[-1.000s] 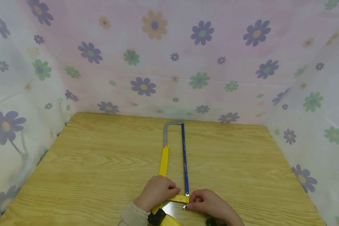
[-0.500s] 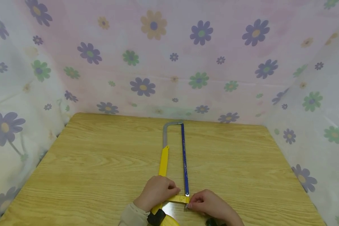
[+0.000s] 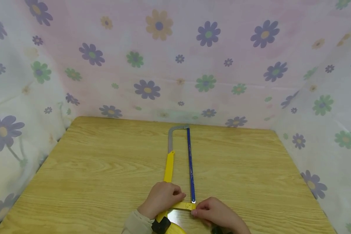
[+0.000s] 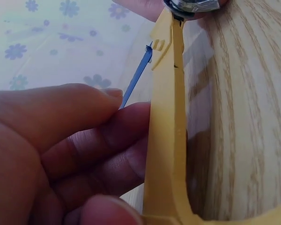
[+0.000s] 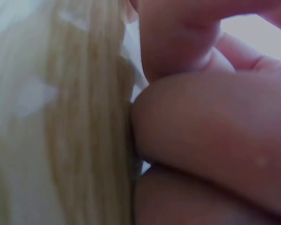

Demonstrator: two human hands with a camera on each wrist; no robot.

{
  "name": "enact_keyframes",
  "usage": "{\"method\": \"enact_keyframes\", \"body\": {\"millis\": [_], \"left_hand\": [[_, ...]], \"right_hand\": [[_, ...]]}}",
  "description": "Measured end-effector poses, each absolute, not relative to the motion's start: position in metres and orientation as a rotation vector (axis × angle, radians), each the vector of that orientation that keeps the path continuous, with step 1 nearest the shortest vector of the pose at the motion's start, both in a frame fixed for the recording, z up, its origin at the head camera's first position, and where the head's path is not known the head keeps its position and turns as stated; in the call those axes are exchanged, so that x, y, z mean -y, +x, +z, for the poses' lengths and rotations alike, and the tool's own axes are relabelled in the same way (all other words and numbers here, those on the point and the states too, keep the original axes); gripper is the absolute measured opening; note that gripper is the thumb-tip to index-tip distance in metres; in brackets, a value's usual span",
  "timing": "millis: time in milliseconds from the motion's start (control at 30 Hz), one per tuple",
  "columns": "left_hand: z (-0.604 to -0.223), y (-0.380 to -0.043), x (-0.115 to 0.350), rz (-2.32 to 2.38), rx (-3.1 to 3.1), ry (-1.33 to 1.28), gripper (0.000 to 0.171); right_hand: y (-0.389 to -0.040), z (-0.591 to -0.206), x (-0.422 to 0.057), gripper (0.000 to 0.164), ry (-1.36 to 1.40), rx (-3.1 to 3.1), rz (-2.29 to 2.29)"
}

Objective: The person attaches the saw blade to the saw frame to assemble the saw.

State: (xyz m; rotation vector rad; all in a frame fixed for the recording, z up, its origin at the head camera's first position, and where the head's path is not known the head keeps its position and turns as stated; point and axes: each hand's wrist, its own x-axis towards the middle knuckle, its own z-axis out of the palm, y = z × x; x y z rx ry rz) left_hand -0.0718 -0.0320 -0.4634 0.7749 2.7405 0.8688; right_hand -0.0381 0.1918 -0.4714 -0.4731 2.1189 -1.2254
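Saw (image 3: 169,167): on the worktop (image 3: 111,169), bow at the far end, crossbar (image 4: 164,136) at the near end.
Blade (image 3: 191,165): blue, along the saw's right side; appears straight and joined at both ends.
Left hand (image 3: 163,196): over the saw, fingers curled against it.
Right hand (image 3: 217,211): thumb and finger pinch the wing nut (image 4: 196,5) at the crossbar's outer end; wrist view too blurred to confirm the contact.
Step in hand: judged to be turning the nut; whether to tighten or slacken cannot be told.
Nut handling: short part-turns by the wings, regripping each time, should serve best.
Saw handling: left hand to bear down firmly so the crossbar does not swing with the turn.
Blade check: watch for twist and for either end slipping off its seat; keep fingertips off the edge.
Blade marks: pale, too small to read.
Other writing: none legible; no brand found.
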Motion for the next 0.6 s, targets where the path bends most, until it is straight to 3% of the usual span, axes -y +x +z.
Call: {"method": "enact_keyframes", "body": {"millis": [300,600], "left_hand": [[-0.4651,-0.073,0.032,0.886,-2.754,0.791,0.026],[-0.4653,-0.0727,0.0325,0.917,-2.729,0.783,0.027]], "right_hand": [[-0.038,-0.471,-0.1912,0.037,-0.482,-2.178,-1.175],[-0.0383,-0.4719,-0.1906,0.026,-0.41,-2.203,-1.196]]}}
